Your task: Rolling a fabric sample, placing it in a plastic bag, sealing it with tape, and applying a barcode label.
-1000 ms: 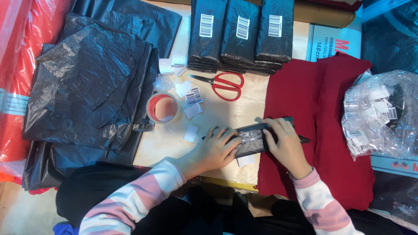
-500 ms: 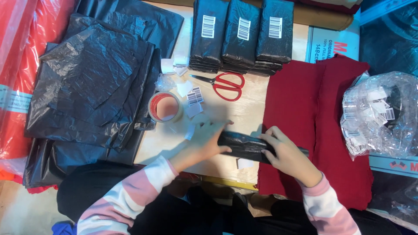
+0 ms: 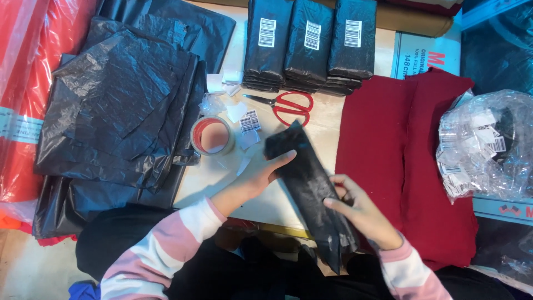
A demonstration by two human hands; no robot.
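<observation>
Fingers of left hand [image 3: 261, 175] and right hand [image 3: 361, 211] both clasped on black plastic packet [image 3: 308, 186], beside tape roll [image 3: 212, 136].

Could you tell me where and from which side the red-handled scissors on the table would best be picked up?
Grip the scissors at the red loop handles, coming from above on the right, near the red cloth. They lie flat and closed, blades pointing left toward the paper scraps, so the handles are the thick, safe end. Both hands currently hold the black packet.
</observation>
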